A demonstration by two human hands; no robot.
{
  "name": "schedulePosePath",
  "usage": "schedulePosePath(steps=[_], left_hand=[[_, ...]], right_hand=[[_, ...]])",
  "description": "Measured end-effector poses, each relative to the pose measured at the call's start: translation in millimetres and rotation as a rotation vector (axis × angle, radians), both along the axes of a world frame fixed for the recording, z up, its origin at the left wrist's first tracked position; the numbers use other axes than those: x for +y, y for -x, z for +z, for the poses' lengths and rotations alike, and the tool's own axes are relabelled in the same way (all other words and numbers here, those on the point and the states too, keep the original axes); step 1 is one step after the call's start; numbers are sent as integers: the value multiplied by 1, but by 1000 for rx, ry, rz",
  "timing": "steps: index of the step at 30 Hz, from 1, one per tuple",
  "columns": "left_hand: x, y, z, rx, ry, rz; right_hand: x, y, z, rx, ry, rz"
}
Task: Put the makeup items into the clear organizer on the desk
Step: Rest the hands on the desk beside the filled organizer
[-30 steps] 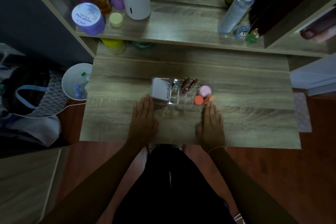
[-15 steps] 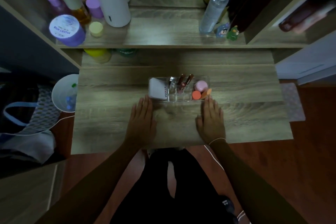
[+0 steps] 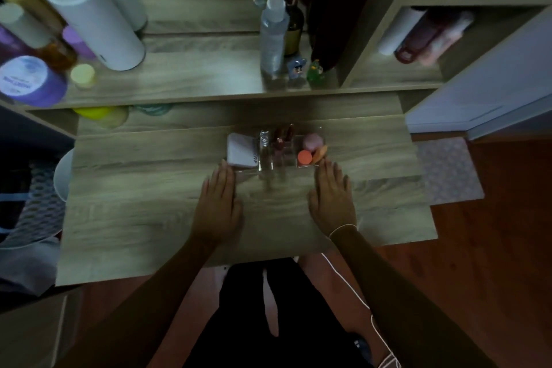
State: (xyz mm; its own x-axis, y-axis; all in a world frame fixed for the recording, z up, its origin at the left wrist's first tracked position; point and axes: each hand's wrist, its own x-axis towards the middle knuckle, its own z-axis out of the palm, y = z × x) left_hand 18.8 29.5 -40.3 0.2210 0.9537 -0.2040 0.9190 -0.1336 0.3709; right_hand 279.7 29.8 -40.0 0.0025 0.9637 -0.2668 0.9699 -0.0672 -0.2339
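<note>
The clear organizer (image 3: 286,166) stands in the middle of the wooden desk (image 3: 149,203). Inside it on the left lies a white compact (image 3: 240,149). Two dark red lipstick tubes (image 3: 283,134) stand in its middle slots. A pink sponge (image 3: 313,140), an orange round item (image 3: 304,157) and an orange sponge (image 3: 319,153) fill the right compartment. My left hand (image 3: 218,203) lies flat on the desk, fingertips at the organizer's near left corner. Flat too is my right hand (image 3: 331,197), fingertips at the near right corner. Both hands hold nothing.
A raised shelf (image 3: 191,78) behind the desk carries a white cylinder (image 3: 92,18), a purple jar (image 3: 30,81), a spray bottle (image 3: 273,30), a dark red vase (image 3: 340,9) and two small figurines (image 3: 306,69). A white bin (image 3: 64,176) stands left of the desk.
The camera view has shifted and tilted a little. Both hands stay flat on the desk in front of the organizer.
</note>
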Motion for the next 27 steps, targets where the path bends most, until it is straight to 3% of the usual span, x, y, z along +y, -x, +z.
schedulePosePath(steps=[14, 27], left_hand=[[19, -87, -5, -20, -16, -24], [32, -116, -6, 2, -48, -46]], right_hand=[[22, -93, -2, 73, -35, -19], [27, -122, 0, 76, -57, -30]])
